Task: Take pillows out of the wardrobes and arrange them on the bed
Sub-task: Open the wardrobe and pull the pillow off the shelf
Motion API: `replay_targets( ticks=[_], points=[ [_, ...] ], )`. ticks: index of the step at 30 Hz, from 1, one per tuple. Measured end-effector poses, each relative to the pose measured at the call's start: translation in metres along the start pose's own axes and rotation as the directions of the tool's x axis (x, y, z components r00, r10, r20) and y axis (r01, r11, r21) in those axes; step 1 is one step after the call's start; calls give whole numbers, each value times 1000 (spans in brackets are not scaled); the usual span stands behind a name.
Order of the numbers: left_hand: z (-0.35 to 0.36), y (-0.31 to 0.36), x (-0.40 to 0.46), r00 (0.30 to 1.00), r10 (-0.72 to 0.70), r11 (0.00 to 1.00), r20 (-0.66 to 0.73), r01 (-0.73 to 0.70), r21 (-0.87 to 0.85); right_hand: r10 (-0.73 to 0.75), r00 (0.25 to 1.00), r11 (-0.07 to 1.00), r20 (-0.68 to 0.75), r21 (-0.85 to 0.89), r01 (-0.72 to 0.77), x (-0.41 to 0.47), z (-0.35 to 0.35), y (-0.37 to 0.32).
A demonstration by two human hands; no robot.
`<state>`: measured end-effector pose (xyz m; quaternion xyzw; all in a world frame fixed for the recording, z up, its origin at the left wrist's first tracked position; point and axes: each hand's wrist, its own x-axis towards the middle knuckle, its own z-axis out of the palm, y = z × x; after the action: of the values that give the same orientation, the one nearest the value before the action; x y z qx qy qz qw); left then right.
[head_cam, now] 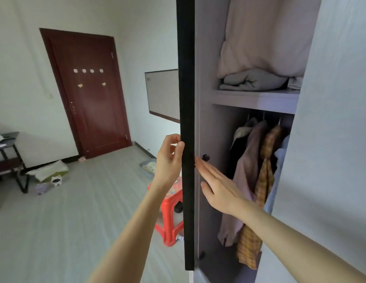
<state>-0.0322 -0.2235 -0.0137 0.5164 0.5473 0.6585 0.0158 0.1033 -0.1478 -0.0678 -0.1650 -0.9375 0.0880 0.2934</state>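
Observation:
The wardrobe stands open in front of me, its dark door edge (186,119) running top to bottom through the middle of the view. My left hand (170,160) grips that edge from the outside, thumb curled round it. My right hand (217,186) lies flat with straight fingers against the inner side of the door. On the upper shelf (255,98) a pale pink pillow (266,41) rests on a folded grey blanket (253,81).
Clothes (259,180) hang on a rail below the shelf. The right wardrobe door (331,139) is at my right. A red plastic stool (172,213) stands behind the door. A dark red room door (90,92), a side table (8,160) and floor clutter (49,174) lie to the left.

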Motion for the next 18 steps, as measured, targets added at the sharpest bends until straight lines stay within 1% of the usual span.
replay_targets(
  ticks=[3,5,7,10,12,14,18],
  points=[
    [-38,-14,8,996,-30,1000,-86,29,-10,-86,995,996,49,23,85,28,21,-18],
    [-62,-25,15,988,-47,999,-148,50,17,-139,988,990,69,3,140,48,34,-28],
    [-83,-38,22,976,-93,995,-195,97,10,-172,982,984,83,-36,175,70,47,-38],
    [-104,-55,33,951,-191,981,-242,192,-22,-181,979,980,93,-64,188,98,64,-51],
    [-111,-64,39,934,-242,969,-263,248,-10,-177,978,979,109,-78,186,112,73,-54],
    [-116,-72,44,921,-271,958,-281,287,19,-158,981,982,114,-87,168,120,78,-53],
    [-116,-70,47,904,-284,940,-319,328,92,-117,991,989,59,-87,122,121,72,-38]
  ],
)
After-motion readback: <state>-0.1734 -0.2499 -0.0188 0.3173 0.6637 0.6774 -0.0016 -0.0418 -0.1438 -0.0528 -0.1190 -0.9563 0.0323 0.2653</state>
